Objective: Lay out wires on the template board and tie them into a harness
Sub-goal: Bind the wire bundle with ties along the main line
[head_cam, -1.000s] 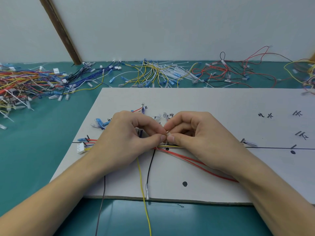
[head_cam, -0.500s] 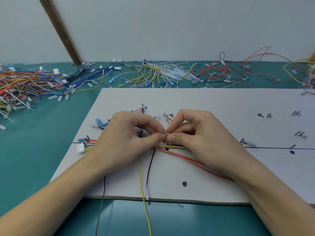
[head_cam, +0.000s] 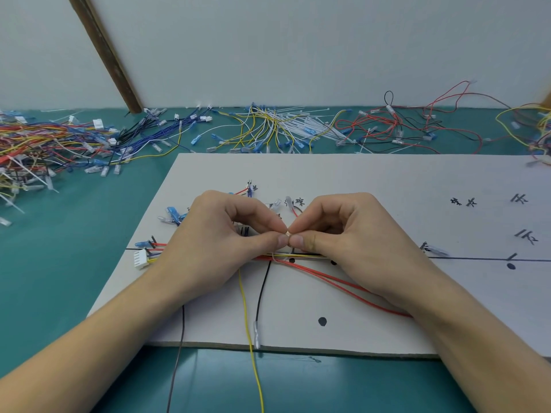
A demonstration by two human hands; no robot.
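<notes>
A white template board (head_cam: 372, 180) with black lines, dots and handwritten marks lies on the green table. A bundle of red, yellow and black wires (head_cam: 301, 257) runs along its horizontal line, ending at a white connector (head_cam: 140, 259) on the left. My left hand (head_cam: 220, 248) and my right hand (head_cam: 357, 242) meet above the bundle. Both pinch a thin pale tie (head_cam: 287, 234) between thumb and forefinger, and the tie loops down round the wires. Two red wires (head_cam: 343, 281) trail right under my right wrist. A yellow wire (head_cam: 247, 308) and a black wire (head_cam: 261, 296) hang toward the front edge.
Heaps of loose coloured wires (head_cam: 44, 144) lie at the left, yellow and white wires with cable ties (head_cam: 277, 126) at the back centre, red and black wires (head_cam: 417, 126) at the back right. A brown wooden bar (head_cam: 104, 52) leans on the wall. Blue terminals (head_cam: 173, 211) sit on the board.
Both hands have lifted their fingertips slightly and tightened the pinch on the tie; the wires and the board have stayed in place.
</notes>
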